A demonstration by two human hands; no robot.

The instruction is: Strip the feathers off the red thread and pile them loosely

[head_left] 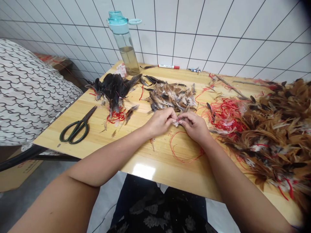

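My left hand (160, 122) and my right hand (194, 126) meet over the middle of the wooden table (145, 161). Both pinch a small whitish feather tuft (176, 123) between their fingertips. A loop of red string (179, 152) lies on the wood just under my right wrist. Right behind the hands sits a heap of brown speckled feathers (170, 95). A bundle of black feathers (113, 87) tied with red string lies to the left of it.
Green-handled scissors (77, 127) lie near the table's left edge. A large mass of brown feathers and red string (267, 129) covers the right side. A water bottle (123, 42), a red marker (168, 66) and a patterned cushion (26, 94) are also here.
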